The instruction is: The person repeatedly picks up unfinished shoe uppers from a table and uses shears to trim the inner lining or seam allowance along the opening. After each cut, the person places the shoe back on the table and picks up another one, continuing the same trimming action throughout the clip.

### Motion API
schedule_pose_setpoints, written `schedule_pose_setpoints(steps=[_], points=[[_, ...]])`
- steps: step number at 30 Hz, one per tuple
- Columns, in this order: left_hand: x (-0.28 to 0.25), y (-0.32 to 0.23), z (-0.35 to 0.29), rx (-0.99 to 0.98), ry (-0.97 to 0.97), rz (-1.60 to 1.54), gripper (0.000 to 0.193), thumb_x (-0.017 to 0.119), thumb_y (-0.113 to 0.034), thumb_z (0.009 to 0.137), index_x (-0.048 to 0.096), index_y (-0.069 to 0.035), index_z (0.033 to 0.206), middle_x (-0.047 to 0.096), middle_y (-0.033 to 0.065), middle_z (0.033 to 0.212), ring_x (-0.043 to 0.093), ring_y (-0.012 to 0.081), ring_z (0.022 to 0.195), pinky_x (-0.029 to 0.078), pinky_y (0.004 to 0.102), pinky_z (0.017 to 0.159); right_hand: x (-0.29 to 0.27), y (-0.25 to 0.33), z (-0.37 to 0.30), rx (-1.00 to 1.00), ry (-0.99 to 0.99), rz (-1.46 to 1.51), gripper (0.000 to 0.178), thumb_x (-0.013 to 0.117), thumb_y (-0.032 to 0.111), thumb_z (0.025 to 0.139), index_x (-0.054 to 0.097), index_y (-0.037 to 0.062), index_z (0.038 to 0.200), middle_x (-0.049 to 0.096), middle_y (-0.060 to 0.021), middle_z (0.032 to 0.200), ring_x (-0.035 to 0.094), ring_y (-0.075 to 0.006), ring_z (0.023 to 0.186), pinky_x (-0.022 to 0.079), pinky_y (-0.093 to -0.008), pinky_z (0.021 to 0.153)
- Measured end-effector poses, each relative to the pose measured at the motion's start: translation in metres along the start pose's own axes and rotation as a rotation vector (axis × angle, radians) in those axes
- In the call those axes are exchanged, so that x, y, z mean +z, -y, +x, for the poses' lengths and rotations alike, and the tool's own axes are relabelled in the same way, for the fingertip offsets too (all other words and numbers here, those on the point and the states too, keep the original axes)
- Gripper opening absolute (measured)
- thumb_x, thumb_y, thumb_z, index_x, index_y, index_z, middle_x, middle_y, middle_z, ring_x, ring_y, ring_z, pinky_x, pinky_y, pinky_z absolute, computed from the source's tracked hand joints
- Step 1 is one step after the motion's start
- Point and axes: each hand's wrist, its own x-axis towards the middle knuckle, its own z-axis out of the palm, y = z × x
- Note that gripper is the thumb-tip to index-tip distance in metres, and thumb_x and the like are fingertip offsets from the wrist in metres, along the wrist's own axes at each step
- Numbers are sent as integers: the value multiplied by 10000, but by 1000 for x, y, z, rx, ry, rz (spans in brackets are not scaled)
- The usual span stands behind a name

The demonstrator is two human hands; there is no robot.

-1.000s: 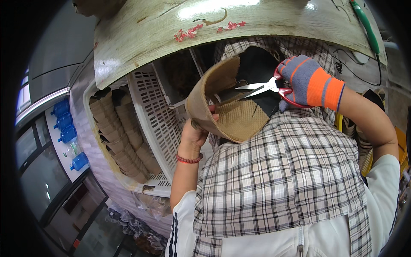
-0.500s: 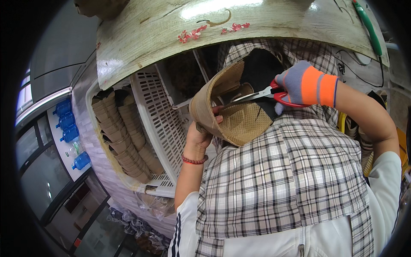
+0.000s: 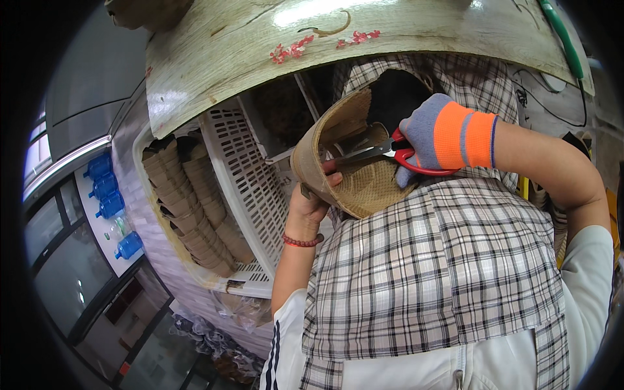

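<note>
My left hand [image 3: 311, 203] grips the near left rim of a tan, cup-shaped fabric piece [image 3: 383, 185], with fingertips curled over inside it. The piece is lined with woven mesh and lies tilted on its side above my lap, its mouth toward the right. Its far part is black. My right hand [image 3: 426, 136], in a grey and orange glove, is closed round the red handles of a pair of scissors [image 3: 394, 153]. The blades reach into the piece, beside a folded flap, with their tips close to my left fingertips. What the tips touch I cannot make out.
A white slatted basket [image 3: 242, 175] on my left holds stacks of similar tan pieces [image 3: 195, 201]. Ahead is a wood-patterned table [image 3: 234, 58] with a green-handled tool [image 3: 564, 42] at its right. Blue water bottles [image 3: 109, 205] stand farther left. A checked apron [image 3: 416, 273] covers my lap.
My right hand has moved left and the scissors reach deeper into the fabric piece. The piece and my left hand have shifted only slightly.
</note>
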Motion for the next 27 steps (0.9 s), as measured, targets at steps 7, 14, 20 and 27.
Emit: schedule_pose_setpoints(steps=[7,14,20,27], points=[[-7,3,3,15,-25,-11,390,807,122,716,701,17,1076,702,117,1065,667,245,1003,584,371,908,-5,5,-3,-47,-25,-3,772,686,746,743,723,37,1047,709,-139,726,715,-313,713,572,-379,643],[17,-7,-7,25,14,83,284,795,48,773,702,9,1039,693,96,1029,662,224,997,571,354,909,-6,-2,-3,11,12,-64,456,632,480,862,731,58,999,715,-133,744,706,-324,705,551,-402,631],[11,-15,18,510,252,33,265,669,-77,918,649,-4,1172,678,88,1062,653,215,982,534,349,902,5,-68,12,-133,175,273,390,625,408,934,747,38,925,679,-74,667,662,-225,610,493,-385,553],[-9,-20,64,514,268,-111,297,578,-193,985,635,-44,1237,670,85,1195,604,271,1134,485,469,982,-22,-64,44,-212,553,625,615,474,552,1011,754,11,925,607,-60,605,593,-172,542,507,-301,522]])
